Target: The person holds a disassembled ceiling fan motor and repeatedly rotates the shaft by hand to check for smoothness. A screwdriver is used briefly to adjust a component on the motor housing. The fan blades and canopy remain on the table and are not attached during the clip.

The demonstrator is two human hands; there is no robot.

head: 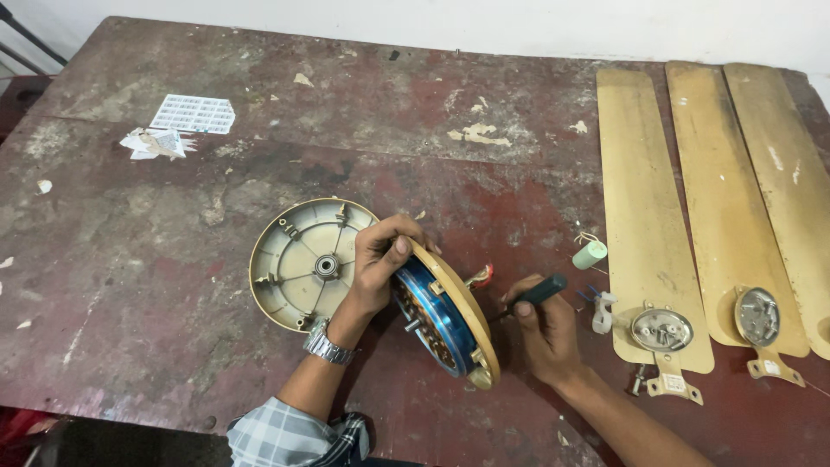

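Observation:
My left hand grips the rim of a ceiling fan motor, a gold housing with a blue inner ring and copper windings, held tilted on edge on the table. My right hand holds a dark-handled screwdriver with its tip pointing at the motor's right side. Flat on the table just left of my left hand lies the detached gold motor cover, inside up, with a bearing at its centre. A metal watch sits on my left wrist.
Three gold fan blades lie side by side at the right, two carrying small round metal lids with screws. A pale green capacitor and a white connector lie near the blades. Paper scraps sit at the far left of the worn red table.

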